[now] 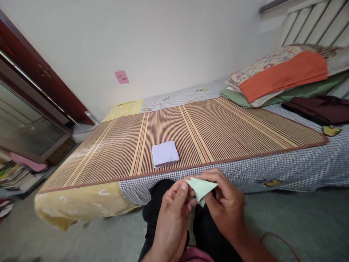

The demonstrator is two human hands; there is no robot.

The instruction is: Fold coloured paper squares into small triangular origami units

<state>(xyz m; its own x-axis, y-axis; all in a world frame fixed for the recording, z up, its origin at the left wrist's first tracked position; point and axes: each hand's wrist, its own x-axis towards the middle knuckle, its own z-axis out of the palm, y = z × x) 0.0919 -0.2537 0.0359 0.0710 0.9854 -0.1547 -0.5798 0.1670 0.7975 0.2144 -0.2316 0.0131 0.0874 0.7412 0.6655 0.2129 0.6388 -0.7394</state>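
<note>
A folded piece of pale green paper point(202, 188), with pointed corners, is held between my two hands above my lap. My left hand point(174, 207) pinches its left tip, thumb on top. My right hand point(225, 202) grips the right side, with fingers behind the paper and the thumb below it. Beyond my hands, a stack of white and pale square paper point(165, 154) lies on the striped mat point(218, 127) near its front edge.
The mat covers a bed with a checked and yellow sheet point(89, 203). Folded bedding with an orange cloth point(286, 74) and a dark cloth point(321, 109) lie at the right. A pink note point(121, 76) is on the wall. Books and a cabinet stand at the left.
</note>
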